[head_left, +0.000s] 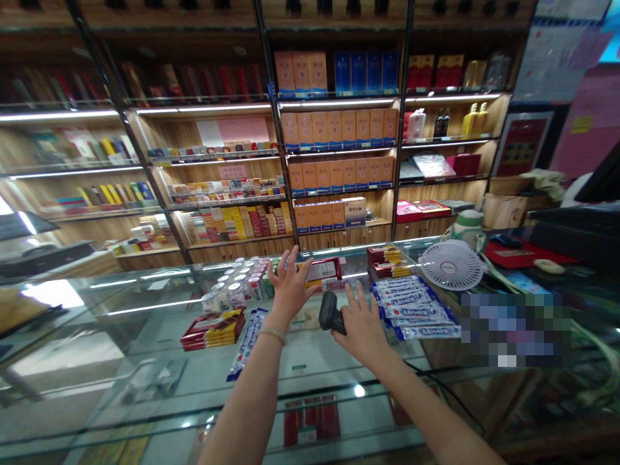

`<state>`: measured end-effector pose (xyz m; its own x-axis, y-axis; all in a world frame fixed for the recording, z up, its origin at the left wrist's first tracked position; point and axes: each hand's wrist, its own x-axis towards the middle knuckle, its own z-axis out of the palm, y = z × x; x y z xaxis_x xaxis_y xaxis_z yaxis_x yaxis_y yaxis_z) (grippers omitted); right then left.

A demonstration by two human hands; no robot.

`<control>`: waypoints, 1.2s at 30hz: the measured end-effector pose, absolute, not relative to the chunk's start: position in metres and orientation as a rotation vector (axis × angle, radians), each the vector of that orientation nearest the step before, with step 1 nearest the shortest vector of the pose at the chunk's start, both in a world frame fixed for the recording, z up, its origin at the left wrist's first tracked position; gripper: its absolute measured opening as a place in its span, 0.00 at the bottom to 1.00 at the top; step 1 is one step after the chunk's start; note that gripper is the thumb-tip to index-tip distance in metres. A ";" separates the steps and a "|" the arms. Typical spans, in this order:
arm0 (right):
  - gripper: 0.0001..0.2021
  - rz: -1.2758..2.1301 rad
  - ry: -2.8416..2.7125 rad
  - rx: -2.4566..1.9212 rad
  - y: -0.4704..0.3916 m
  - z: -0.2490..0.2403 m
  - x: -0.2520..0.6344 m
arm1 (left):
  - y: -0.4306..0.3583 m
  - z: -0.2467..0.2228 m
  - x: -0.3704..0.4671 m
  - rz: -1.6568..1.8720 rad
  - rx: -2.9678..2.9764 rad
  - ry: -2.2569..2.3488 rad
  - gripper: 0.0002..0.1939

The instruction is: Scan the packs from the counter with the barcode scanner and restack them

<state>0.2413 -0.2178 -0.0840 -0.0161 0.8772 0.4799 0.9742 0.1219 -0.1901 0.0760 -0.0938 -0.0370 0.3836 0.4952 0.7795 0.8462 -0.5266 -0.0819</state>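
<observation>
Lit wooden shelves (339,239) of boxes and bottles stand behind a glass counter (310,381). At its left lie red-and-yellow packets (213,330), with clear-sided jars (235,290) behind and blue-and-white sticks (248,342) beside them. The left hand (289,290) is open, fingers spread, thumb at a red-edged pack (325,272). Next comes a black handheld scanner (330,312), its handle against the right hand (362,326); those fingers are spread, but whether thumb and palm grip it is unclear. Further right are more sticks (411,307) and a white fan (451,265).
</observation>
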 end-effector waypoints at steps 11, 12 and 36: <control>0.15 0.206 -1.653 -1.497 -0.253 -0.054 0.275 | -0.094 -0.039 0.076 -0.994 -2.171 -1.162 0.35; 0.16 0.266 -1.635 -1.487 -0.254 -0.052 0.276 | -0.094 -0.039 0.076 -0.998 -2.169 -1.159 0.35; 0.16 -0.395 -1.876 -1.766 -0.222 -0.075 0.257 | -0.088 -0.041 0.073 -1.021 -2.142 -1.177 0.33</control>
